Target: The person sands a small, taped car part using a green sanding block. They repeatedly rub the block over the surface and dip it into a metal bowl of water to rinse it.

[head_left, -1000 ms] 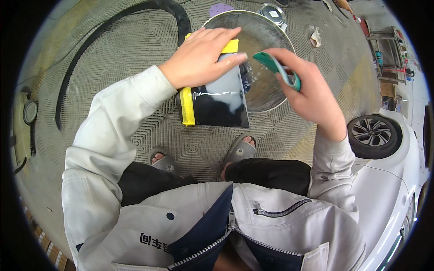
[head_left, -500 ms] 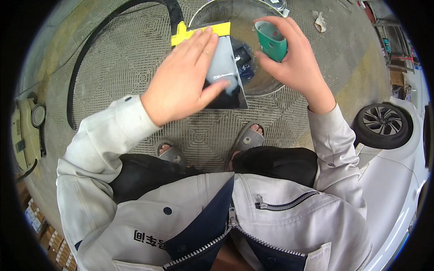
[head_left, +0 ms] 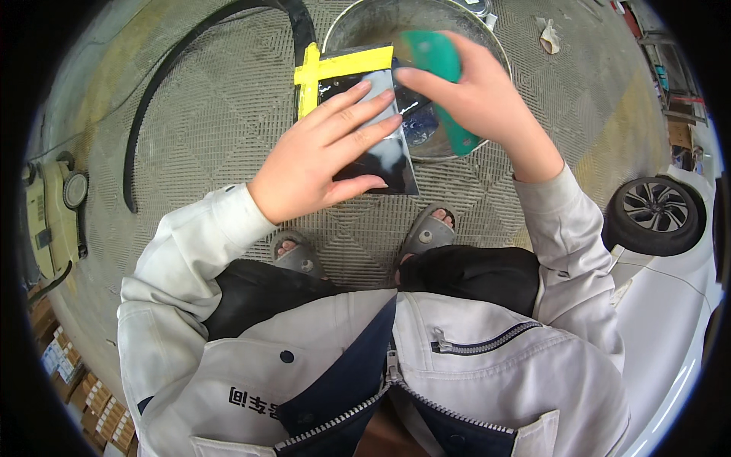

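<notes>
My left hand (head_left: 320, 152) lies flat with spread fingers on a glossy black panel (head_left: 373, 171), which has a whitish, wet-looking sheen. Yellow tape (head_left: 354, 62) runs along the panel's far edge and down its left side. In my right hand (head_left: 476, 91), pinched between thumb and fingers, is a bent green sheet with small round holes, apparently a sanding disc (head_left: 459, 135). It is blurred by motion, just right of the panel and above a round tub (head_left: 499, 42). Dark items lie inside the tub, partly hidden by the panel and my right hand.
A long curved black trim strip (head_left: 145, 122) reaches from the taped corner across the patterned grey floor (head_left: 213, 114). A white car with its wheel (head_left: 655, 213) stands at the right. Far left is a beige wheeled machine (head_left: 53, 217); boxes (head_left: 99, 404) sit at lower left.
My left hand has slid slightly down the panel, baring more of its black top. The green disc has turned from a curled shape to a longer, flatter one, its lower end now hanging further down.
</notes>
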The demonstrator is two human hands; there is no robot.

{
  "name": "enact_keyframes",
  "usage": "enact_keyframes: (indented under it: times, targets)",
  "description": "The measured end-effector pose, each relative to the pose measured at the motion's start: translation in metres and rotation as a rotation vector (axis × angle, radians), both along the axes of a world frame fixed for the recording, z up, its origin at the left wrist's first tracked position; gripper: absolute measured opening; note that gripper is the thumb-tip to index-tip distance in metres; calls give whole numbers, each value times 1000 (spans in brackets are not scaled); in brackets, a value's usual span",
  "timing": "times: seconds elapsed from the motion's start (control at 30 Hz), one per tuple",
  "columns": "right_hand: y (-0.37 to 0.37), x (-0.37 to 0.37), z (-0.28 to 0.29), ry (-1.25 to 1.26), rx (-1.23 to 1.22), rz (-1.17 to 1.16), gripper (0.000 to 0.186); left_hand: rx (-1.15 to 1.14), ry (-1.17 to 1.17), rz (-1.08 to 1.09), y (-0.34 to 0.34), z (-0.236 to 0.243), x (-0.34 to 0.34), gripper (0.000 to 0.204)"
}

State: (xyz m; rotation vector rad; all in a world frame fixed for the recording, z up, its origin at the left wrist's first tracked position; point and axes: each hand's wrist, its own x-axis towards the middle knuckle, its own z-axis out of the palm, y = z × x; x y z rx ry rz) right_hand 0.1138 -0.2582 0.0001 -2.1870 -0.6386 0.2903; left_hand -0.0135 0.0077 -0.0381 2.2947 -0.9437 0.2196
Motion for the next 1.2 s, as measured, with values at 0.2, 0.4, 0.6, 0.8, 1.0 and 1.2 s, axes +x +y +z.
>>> enact_keyframes:
  times: [0.2,0.4,0.6,0.8,1.0,1.2]
  targets:
    - [25,-3,-11,3,-39,-22,88,-356,59,576,50,-31,49,93]
    - [28,-6,-5,41,-8,-8,81,-935,1236,637,104,-57,155,105]
    - [28,-21,-9,-3,32,16,75,-529,758,883,83,-59,164,64]
    - [33,-27,-7,38,56,-79,87,-806,1138,752,66,-67,165,39]
    - [29,-59,21,-125,146,63,86,-1239,1128,602,79,-31,151,27]
    - [31,-70,65,-173,89,135,85,-1160,872,722,110,19,133,30]
